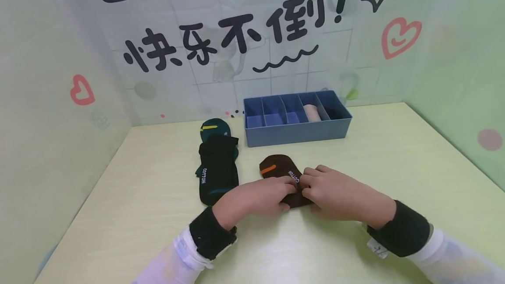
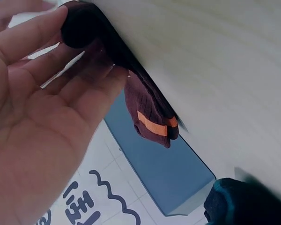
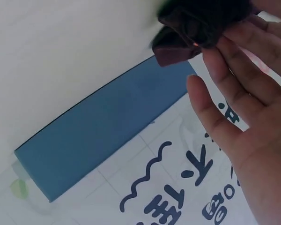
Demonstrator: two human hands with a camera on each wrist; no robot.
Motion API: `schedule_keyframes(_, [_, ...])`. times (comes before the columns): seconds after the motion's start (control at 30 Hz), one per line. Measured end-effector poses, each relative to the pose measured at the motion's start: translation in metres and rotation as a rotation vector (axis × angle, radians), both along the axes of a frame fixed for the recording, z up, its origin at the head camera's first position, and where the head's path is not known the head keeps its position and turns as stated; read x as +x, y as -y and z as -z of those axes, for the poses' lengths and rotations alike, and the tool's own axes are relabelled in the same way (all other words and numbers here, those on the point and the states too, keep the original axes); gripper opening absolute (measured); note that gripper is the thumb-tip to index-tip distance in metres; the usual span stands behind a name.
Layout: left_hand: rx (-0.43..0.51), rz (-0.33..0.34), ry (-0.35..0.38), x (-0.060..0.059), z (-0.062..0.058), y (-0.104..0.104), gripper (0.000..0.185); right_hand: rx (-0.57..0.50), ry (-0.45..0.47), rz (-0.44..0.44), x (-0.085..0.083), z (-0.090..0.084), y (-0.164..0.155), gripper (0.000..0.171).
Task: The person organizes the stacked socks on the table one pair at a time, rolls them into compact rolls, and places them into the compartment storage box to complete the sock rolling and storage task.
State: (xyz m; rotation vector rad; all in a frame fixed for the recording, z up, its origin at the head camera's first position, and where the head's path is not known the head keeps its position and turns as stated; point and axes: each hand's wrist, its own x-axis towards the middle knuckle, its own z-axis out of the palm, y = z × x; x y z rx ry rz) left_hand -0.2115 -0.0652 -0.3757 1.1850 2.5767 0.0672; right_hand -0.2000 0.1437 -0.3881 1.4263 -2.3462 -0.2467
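Observation:
A brown sock with an orange stripe and white COTTON lettering lies on the pale table, its near end bunched up. My left hand and right hand meet over that end, fingers curled onto the fabric. In the left wrist view the fingers wrap the dark rolled end while the striped toe of the brown sock lies flat. The right wrist view shows fingers on the brown sock, with the thumb held apart from it.
Two dark socks, black over green, lie stacked left of my hands. A blue divided box stands at the back against the wall, with a pink rolled sock in one compartment. Walls close in the table on the left and right.

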Motion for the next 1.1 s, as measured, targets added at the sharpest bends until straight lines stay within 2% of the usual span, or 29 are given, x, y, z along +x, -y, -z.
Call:
schedule_keyframes(0.13, [-0.027, -0.011, 0.014, 0.000, 0.000, 0.001, 0.043, 0.061, 0.006, -0.007, 0.001, 0.002, 0.001, 0.014])
schedule_keyframes(0.2, [-0.020, 0.000, 0.033, 0.000, 0.000, 0.003, 0.045, 0.074, 0.054, -0.012, 0.000, 0.001, 0.001, 0.016])
schedule_keyframes(0.3, [0.012, 0.031, 0.086, -0.002, -0.001, 0.005, 0.046, 0.054, 0.208, -0.017, -0.002, 0.001, -0.001, 0.015])
schedule_keyframes(0.4, [0.042, 0.065, 0.130, -0.004, -0.002, 0.006, 0.043, -0.002, 0.417, -0.017, -0.007, 0.000, -0.005, 0.013])
schedule_keyframes(0.47, [0.040, 0.074, 0.134, -0.004, -0.004, 0.006, 0.044, -0.033, 0.540, -0.008, -0.011, 0.000, -0.008, 0.013])
schedule_keyframes(0.6, [0.021, 0.059, 0.136, -0.005, -0.004, 0.007, 0.048, -0.073, 0.697, 0.031, -0.015, 0.000, -0.012, 0.017])
schedule_keyframes(0.7, [0.007, 0.045, 0.149, -0.005, -0.003, 0.007, 0.052, -0.071, 0.740, 0.067, -0.015, -0.002, -0.014, 0.019])
schedule_keyframes(0.9, [0.010, 0.007, 0.176, -0.003, -0.003, 0.009, 0.054, -0.072, 0.714, 0.053, -0.018, -0.001, -0.015, 0.028])
schedule_keyframes(0.97, [0.018, 0.003, 0.177, -0.003, -0.003, 0.009, 0.053, -0.093, 0.696, 0.047, -0.019, 0.000, -0.014, 0.027])
schedule_keyframes(1.1, [0.021, -0.007, 0.174, -0.003, -0.004, 0.008, 0.050, -0.181, 0.711, 0.105, -0.021, 0.000, -0.013, 0.015])
